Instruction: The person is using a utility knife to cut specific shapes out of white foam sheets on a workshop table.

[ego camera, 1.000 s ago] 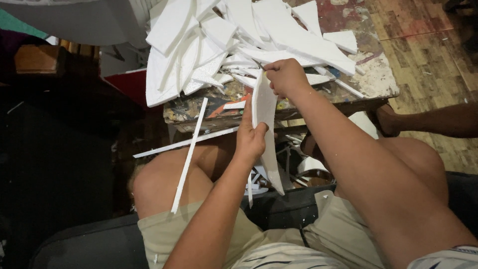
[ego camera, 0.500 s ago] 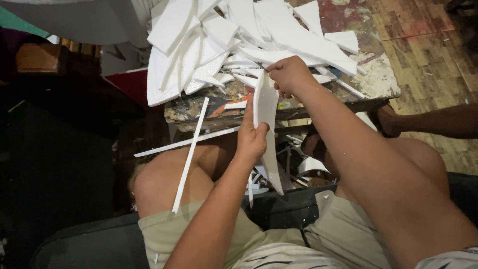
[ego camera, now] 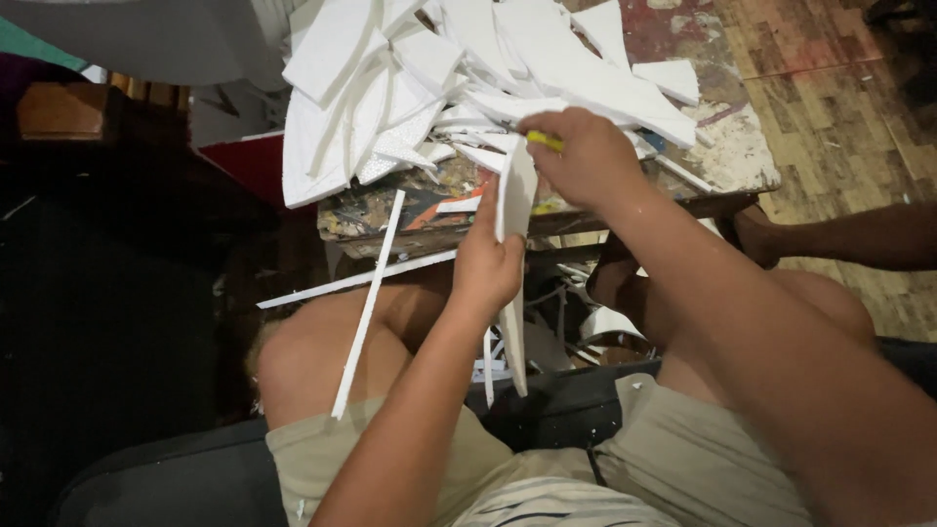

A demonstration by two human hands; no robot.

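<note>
Foam strip [ego camera: 513,210], white and narrow, stands on edge just in front of the paint-stained table [ego camera: 742,156], running down between the knees. Left hand [ego camera: 485,262] has its fingers clamped on the strip's side; right hand [ego camera: 578,156] is closed around a yellow tool [ego camera: 545,141] at the strip's top. White foam offcuts [ego camera: 439,78] are heaped on the table. Two thin foam slivers [ego camera: 366,312] cross below its near edge, over the left knee. Right of the table lies a wood-plank floor [ego camera: 839,107].
</note>
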